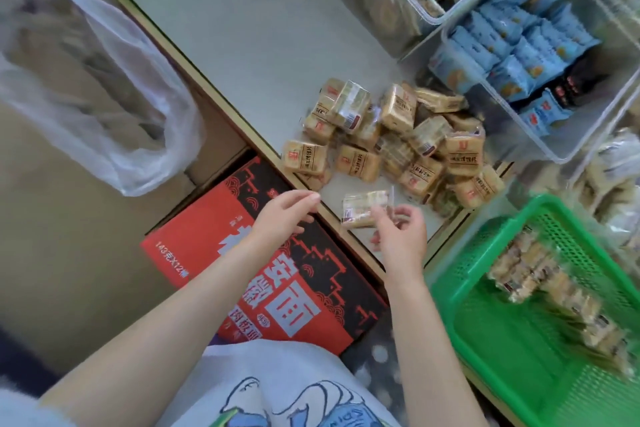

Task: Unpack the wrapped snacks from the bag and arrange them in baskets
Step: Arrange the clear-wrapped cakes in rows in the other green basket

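Looks like the unpacking part is mostly done: the plastic bag [104,87] is sitting slack off to the left and a big pile of snacks [398,142] is lying on the surface [259,28], so most of the sorting is still waiting. A row is already lining up in the green basket [467,305]. The right hand [398,236] is pinching one wrapped snack [363,208] just over the surface edge, while the left hand [284,215] is hovering nearby, fingers relaxed, grip holding nothing.
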Demonstrator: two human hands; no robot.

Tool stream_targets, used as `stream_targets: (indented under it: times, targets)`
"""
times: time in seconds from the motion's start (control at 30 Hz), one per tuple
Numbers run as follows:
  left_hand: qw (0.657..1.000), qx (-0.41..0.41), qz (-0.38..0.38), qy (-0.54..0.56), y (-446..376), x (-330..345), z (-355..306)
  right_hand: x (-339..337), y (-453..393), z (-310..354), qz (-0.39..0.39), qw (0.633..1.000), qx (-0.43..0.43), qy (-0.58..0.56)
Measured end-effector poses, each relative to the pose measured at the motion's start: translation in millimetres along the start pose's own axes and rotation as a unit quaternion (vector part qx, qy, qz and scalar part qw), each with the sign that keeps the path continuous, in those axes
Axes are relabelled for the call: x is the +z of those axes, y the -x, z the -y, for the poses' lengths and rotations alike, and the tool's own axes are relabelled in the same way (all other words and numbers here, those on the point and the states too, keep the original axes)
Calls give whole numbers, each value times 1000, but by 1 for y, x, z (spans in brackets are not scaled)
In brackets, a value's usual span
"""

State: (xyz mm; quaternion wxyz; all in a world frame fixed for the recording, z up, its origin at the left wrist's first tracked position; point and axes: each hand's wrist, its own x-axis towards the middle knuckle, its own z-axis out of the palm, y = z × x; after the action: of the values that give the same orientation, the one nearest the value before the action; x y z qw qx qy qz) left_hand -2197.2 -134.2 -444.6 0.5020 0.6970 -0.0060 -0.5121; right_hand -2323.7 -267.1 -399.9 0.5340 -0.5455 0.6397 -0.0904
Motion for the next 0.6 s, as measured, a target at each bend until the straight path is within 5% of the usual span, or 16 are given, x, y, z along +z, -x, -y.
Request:
stream_targets:
  times: [0.2,0.4,0.5,0.6]
  targets:
    - [992,11,87,90,-3,-5,-11,27,5,39,193,975,-88,57]
    - [974,-34,-59,216,-11,-44,8,92,-34,37,166,949,-181,198]
    - [971,-45,-78,221,-11,-51,14,114,-39,31,164,914,-234,287]
    - [971,-61,-73,220,-13,-55,17,116,-44,22,127,919,-214,305]
